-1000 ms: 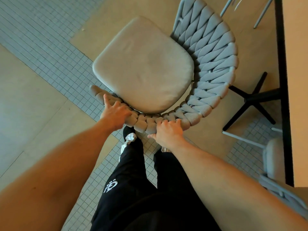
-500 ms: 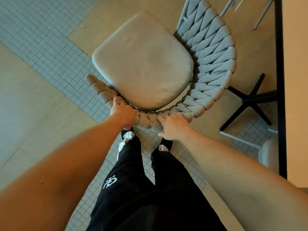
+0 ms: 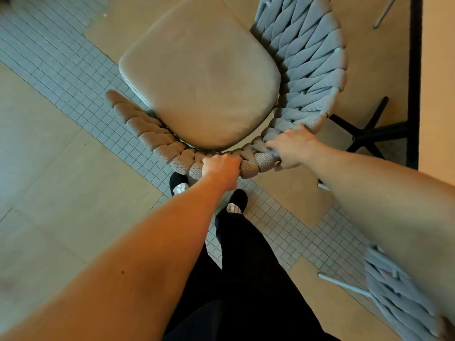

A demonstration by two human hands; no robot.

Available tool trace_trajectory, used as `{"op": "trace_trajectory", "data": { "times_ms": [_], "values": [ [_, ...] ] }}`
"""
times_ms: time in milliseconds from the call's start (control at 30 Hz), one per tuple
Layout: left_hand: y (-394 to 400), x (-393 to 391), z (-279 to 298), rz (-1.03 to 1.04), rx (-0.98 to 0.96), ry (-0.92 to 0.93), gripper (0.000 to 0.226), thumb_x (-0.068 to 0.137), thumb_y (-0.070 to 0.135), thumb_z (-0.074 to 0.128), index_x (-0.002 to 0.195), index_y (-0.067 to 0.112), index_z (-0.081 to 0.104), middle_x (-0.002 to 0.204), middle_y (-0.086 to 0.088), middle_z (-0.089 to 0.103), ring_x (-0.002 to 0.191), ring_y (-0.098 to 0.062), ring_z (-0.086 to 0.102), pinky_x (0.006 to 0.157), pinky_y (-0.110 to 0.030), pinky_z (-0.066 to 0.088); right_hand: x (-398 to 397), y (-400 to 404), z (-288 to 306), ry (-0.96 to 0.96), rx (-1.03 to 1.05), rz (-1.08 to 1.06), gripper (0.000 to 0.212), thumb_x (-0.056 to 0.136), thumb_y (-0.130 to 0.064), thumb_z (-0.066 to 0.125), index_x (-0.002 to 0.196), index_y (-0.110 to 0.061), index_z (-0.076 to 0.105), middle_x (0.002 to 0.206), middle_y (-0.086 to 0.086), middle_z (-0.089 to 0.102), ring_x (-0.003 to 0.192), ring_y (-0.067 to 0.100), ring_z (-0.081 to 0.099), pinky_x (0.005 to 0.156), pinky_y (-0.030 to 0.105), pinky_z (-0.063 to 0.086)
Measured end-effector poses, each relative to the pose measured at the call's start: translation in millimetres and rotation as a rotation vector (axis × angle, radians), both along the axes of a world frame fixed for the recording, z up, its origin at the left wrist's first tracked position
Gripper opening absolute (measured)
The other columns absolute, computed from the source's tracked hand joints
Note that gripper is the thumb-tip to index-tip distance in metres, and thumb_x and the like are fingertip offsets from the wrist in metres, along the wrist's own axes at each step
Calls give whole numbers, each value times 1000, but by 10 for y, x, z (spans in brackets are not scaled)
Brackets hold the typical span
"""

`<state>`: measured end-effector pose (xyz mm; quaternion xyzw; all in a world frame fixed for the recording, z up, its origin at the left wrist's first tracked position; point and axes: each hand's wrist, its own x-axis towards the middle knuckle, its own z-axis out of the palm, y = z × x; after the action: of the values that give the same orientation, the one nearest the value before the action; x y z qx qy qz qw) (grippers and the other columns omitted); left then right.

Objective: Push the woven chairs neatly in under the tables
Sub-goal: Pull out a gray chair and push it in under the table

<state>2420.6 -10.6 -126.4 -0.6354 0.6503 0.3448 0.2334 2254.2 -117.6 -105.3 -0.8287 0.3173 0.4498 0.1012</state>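
Note:
A woven chair (image 3: 310, 52) with a grey braided backrest and a beige seat cushion (image 3: 202, 77) stands right below me, seen from above. My left hand (image 3: 220, 166) grips the braided rim at the middle of the backrest. My right hand (image 3: 291, 148) grips the same rim further right, where the back curves up. The table (image 3: 438, 77) runs along the right edge, with a dark rim. Its black cross-shaped base (image 3: 369, 131) stands just right of the chair. The chair's seat points up and left, not squarely at the table.
A second woven chair (image 3: 398, 299) with thin pale legs sits at the lower right beside the table. My legs in black trousers and my feet (image 3: 236, 200) are just behind the chair. The floor mixes small grey tiles (image 3: 61, 70) and large beige slabs.
Both hands have slid to the right along the backrest rim. The chair has turned and shifted toward the table, and the second chair has come into view at the lower right.

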Motion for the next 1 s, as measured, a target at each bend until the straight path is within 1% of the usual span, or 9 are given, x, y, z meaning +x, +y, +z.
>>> {"op": "trace_trajectory", "data": {
  "times_ms": [133,267,400,500,667,800,833,933,1000],
  "values": [
    [26,-19,-21,8,-49,14,47,91,18,63,136,27,51,121,-5,62,112,-32,61,89,-49,49,35,33,61,0,8,-24,42,89,-49,63,126,-31,53,125,5,61,121,31,55,103,57,36],
    [52,21,-29,-4,-77,27,43,93,16,58,134,26,52,121,-5,63,111,-32,62,83,-44,47,66,72,106,3,7,-48,43,89,-51,63,127,-31,55,125,3,61,121,30,56,103,58,37],
    [100,202,3,-43,-45,33,43,93,15,58,134,29,53,118,-4,63,110,-30,61,84,-44,47,175,227,78,-18,7,-105,41,90,-52,63,124,-30,55,123,2,60,119,29,56,100,57,39],
    [142,374,19,-111,-29,13,46,93,16,59,135,33,51,119,-4,62,109,-29,61,84,-45,48,288,370,50,-37,23,-182,43,89,-55,63,124,-30,57,123,3,61,119,30,56,97,55,38],
    [156,763,82,-260,-10,-41,53,95,21,56,143,38,41,128,-4,59,113,-30,60,84,-44,53,560,621,1,-100,68,-318,47,89,-56,63,126,-27,60,125,3,61,121,32,56,95,60,39],
    [105,1149,142,-445,-15,-134,60,98,19,52,151,40,33,142,1,50,115,-25,60,80,-33,48,874,821,-124,-127,107,-452,62,86,-64,66,130,-20,59,128,10,61,117,38,55,96,59,39],
    [80,1260,149,-472,-7,-161,62,98,19,53,152,42,31,147,4,47,115,-23,61,83,-32,48,972,861,-148,-133,116,-477,66,86,-65,66,132,-18,58,129,11,60,118,39,55,97,60,39],
    [12,1533,146,-563,10,-259,68,97,24,56,153,48,25,158,10,35,125,-22,58,106,-45,44,1228,949,-193,-163,143,-505,71,88,-65,64,138,-16,53,133,14,58,122,40,52,99,65,38],
    [-19,1645,116,-605,8,-290,70,97,28,58,153,49,22,160,12,31,130,-21,54,112,-47,39,1303,955,-185,-179,152,-496,73,90,-63,62,142,-14,48,136,15,56,126,42,50,102,67,36]
  ]
}}
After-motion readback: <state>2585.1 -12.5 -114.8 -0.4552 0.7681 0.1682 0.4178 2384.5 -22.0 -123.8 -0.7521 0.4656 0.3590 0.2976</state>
